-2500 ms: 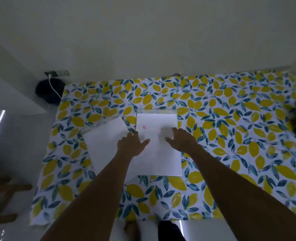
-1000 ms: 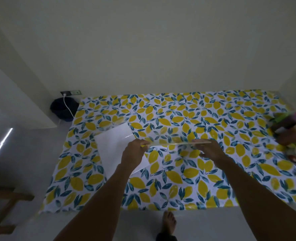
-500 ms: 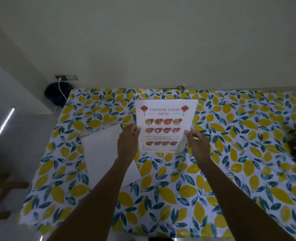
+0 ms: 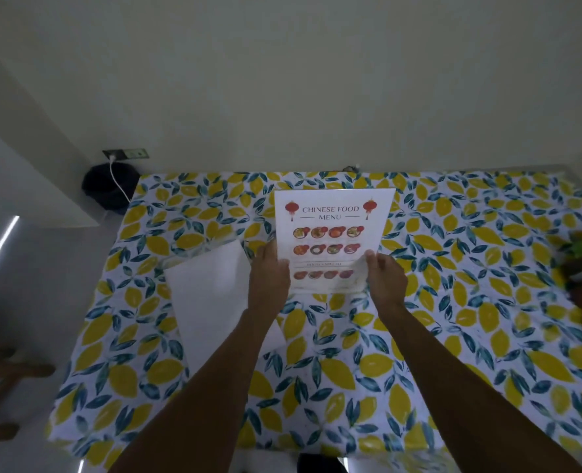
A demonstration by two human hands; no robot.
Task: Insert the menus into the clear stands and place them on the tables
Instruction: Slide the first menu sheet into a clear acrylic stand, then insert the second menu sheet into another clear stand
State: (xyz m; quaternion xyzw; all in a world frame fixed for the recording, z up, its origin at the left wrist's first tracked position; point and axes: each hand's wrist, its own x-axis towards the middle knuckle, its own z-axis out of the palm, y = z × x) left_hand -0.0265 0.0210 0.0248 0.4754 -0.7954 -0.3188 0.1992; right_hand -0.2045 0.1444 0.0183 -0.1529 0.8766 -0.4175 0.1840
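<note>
Menu sheet of white paper printed "Chinese Food Menu" (image 4: pixel 334 233) is held up off the desk with the lemon-print cloth (image 4: pixel 453 336), its long axis running away from the person, heading at the far end. Nearest, the left hand (image 4: pixel 271 278) pinches its lower left edge and the right hand (image 4: pixel 383 278) its lower right corner, both closed on the paper. Just left of the left hand, a blank white sheet (image 4: pixel 207 302) lies flat; whether a clear stand covers it, I cannot tell.
</note>
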